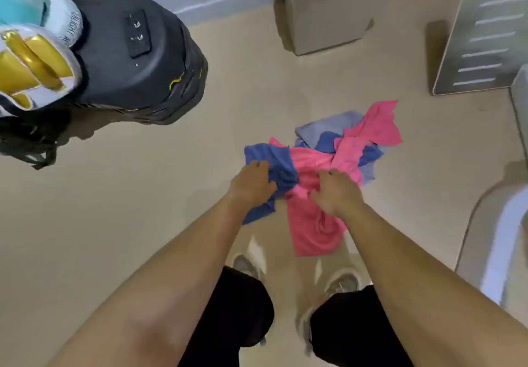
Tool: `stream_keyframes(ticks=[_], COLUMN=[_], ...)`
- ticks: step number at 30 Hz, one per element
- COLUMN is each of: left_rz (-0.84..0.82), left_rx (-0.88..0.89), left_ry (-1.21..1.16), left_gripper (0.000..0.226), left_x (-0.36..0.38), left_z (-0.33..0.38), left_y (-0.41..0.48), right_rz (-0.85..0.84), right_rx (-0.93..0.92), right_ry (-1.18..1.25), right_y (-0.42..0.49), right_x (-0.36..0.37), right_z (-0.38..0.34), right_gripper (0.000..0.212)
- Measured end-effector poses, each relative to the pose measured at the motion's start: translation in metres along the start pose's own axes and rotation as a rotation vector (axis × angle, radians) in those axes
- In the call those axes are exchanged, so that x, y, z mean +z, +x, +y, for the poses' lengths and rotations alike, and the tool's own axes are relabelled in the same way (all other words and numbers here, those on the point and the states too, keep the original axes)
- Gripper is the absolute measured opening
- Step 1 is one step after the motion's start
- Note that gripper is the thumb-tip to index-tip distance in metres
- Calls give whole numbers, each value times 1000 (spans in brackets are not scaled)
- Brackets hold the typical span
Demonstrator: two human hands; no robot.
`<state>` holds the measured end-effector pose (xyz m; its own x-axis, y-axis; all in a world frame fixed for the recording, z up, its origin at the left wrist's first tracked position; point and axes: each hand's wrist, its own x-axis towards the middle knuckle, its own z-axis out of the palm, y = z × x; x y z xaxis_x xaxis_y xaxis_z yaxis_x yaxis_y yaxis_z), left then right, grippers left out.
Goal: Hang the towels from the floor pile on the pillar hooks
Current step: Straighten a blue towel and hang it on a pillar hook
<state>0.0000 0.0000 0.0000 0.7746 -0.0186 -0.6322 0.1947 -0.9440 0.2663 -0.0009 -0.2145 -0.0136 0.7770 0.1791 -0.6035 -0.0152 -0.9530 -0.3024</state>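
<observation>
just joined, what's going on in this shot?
A person is bent over the pile of towels on the floor. The left hand grips a blue towel and the right hand grips a pink towel, both at the near edge of the pile. More pink, blue and lavender towels lie behind them. No pillar hooks are in view.

In mid-frame lie a blue towel (274, 164), a bright pink towel (311, 224) and a pale lavender towel (328, 126) (all plain). The floor (114, 224) is beige. Upper left, a dark grey rounded object (137, 61) bears yellow marks; the trousers (237, 309) below are black.
</observation>
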Motion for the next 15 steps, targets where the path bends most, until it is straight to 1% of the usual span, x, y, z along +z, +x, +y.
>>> stream_keyframes(ticks=[4,5,6,8,9,11,12,13,15], left_rz=[-37,-39,-36,-36,7,42,-6,-30,-64], left_rx=[4,33,64,107,103,104,131,142,149], left_ry=[58,89,90,195,194,158,109,87,4], left_gripper=[45,44,40,25,21,21,25,32,34], left_x=[75,92,106,129,141,154,155,155,145], left_z=[-33,-41,-47,-57,-62,-70,-69,-70,-69], left_y=[82,103,122,153,164,182,184,185,177], right_rz=[-52,-34,-20,42,71,151,181,180,149], right_rx=[-57,-73,-74,-113,-125,-138,-144,-163,-211], right_ry=[-24,-30,-44,-87,-104,-112,-105,-88,-29], right_y=[90,114,134,165,176,189,193,195,189], right_x=[93,117,134,164,176,190,193,192,178], right_z=[8,11,11,11,11,9,10,11,9], right_gripper=[53,51,49,45,41,28,24,21,17])
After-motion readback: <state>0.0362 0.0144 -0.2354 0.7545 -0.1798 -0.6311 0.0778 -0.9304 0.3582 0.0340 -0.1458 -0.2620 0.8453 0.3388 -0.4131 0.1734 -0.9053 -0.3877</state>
